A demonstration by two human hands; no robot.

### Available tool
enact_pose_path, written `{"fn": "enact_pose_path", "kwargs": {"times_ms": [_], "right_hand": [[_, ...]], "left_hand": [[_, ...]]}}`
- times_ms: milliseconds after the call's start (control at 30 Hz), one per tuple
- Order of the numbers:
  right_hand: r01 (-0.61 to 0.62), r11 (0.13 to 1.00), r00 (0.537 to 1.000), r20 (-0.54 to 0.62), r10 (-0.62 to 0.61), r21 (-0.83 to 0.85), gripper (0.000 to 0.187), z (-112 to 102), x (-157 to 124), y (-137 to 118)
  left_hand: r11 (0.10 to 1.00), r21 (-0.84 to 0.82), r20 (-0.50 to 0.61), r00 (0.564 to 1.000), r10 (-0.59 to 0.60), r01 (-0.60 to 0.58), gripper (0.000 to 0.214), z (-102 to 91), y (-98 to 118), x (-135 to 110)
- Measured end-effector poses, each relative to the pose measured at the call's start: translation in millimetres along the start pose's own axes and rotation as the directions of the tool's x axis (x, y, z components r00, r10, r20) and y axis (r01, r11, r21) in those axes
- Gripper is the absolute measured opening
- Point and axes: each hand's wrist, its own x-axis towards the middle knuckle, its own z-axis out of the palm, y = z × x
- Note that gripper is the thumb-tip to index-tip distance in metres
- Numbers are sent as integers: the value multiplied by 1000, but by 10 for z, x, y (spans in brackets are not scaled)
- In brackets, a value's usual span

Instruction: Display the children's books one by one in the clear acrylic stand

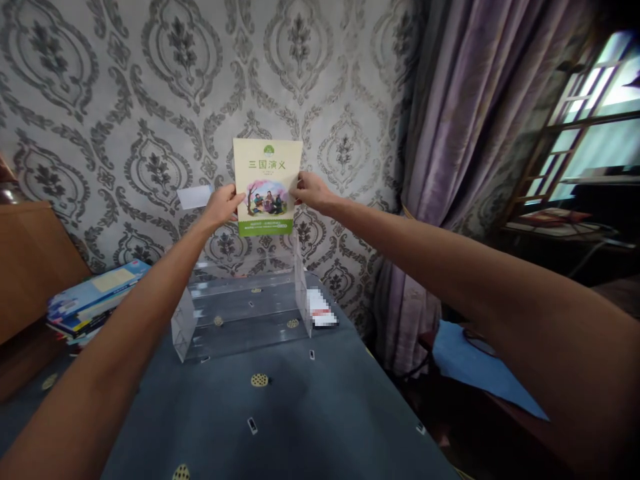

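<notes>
Both my hands hold up a thin book (267,157) with a pale yellow cover, a green band at its foot and a picture of seated figures under a pink tree. My left hand (223,204) is closed on its left edge. On the opposite edge, my right hand (313,191) pinches the book between thumb and fingers. Below the book stands a clear plastic tiered rack (183,328) on the dark blue-grey tablecloth (290,427). The book is upright, cover towards me, above the rack's back part.
A stack of books (95,293) lies left of the rack, partly behind my left forearm. To the rack's right is a blurred white item (321,308). Patterned wallpaper (345,87) rises behind the table. A purple curtain (460,120) and a blue cloth (485,367) are at right.
</notes>
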Motion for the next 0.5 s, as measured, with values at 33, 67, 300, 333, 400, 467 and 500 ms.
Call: {"fn": "enact_pose_path", "kwargs": {"times_ms": [33, 67, 300, 333, 400, 467, 500], "right_hand": [[1, 1000, 1000, 6, -1, 8, 22, -9, -8, -19], [6, 1000, 1000, 8, -6, 15, 21, -17, -13, -36], [16, 1000, 1000, 15, -16, 26, 20, -10, -38, -144], [8, 1000, 1000, 14, -9, 27, 19, 5, -43, -164], [-9, 999, 1000, 12, 9, 45, 18, 53, -53, -201], [-41, 996, 999, 7, 40, 82, 18, 124, -60, -222], [-58, 993, 998, 1, 58, 104, 18, 165, -63, -223]], "left_hand": [[1000, -13, 0, 1000, 5, -5, 28, -15, 13, 0], [1000, -23, -2, 1000, 9, -9, 26, -31, 26, 0], [999, -44, -1, 1000, -10, 10, 27, -112, 35, 17], [999, -46, -6, 1000, -8, 7, 28, -122, 16, 24], [999, -42, -36, 999, 15, -16, 26, -155, -31, 44], [998, -16, -79, 995, 54, -55, 24, -208, -82, 67], [997, -4, -97, 993, 71, -72, 23, -240, -105, 78]]}}
